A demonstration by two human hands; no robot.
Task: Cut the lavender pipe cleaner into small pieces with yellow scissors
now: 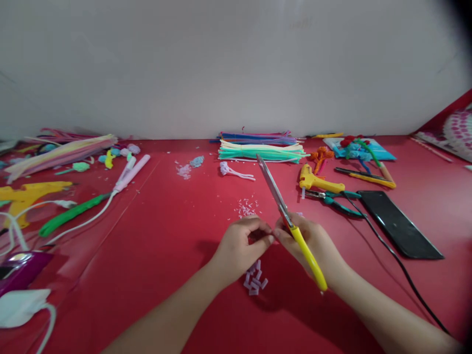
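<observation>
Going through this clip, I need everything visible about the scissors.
The scissors have long, slim silver blades that look metal and a smooth yellow handle, probably plastic. They are seen almost edge-on, so the finger loops cannot be made out; the blades look closed or nearly so. Held in the right hand, they slant above the red table, tip pointing away from the person and leftward, handle end nearer the person.

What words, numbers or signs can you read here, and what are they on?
None can be read.
Pale grey wall: faint mark near the top, too blurred to tell if it's writing.
Shiny blue plastic packet: no legible print.
Yellow-handled metal scissors in the right hand: no legible brand.
</observation>
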